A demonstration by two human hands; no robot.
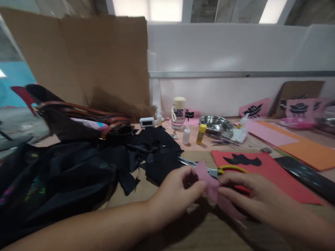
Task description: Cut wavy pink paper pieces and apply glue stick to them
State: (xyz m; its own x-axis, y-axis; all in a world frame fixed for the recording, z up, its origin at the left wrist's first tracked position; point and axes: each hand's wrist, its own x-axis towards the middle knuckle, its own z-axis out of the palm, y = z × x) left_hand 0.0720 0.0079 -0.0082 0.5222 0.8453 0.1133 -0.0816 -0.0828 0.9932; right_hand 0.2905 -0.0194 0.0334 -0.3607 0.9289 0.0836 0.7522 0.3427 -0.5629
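You hold a pink paper strip (202,176) between both hands above the tabletop (183,233), your left forearm slanting up from the lower left, your right entering from the lower right. Your left hand (180,195) pinches the strip between thumb and forefinger; your right hand (251,198) has thumb and forefinger pinched on its right-hand edge. Yellow-handled scissors (212,172) show behind the paper, blades toward the left; whether your right hand grips them cannot be told. Beyond, a stainless-steel bowl (216,125) sits near the wall, its contents too unclear to tell. In front of it stands a yellow glue stick (201,134), just beside a white squeeze bottle (186,135), with a cream-lidded flask (179,113) behind. To your left, a dark handbag (57,118) with brown straps holds a pink-and-blue item (87,123).
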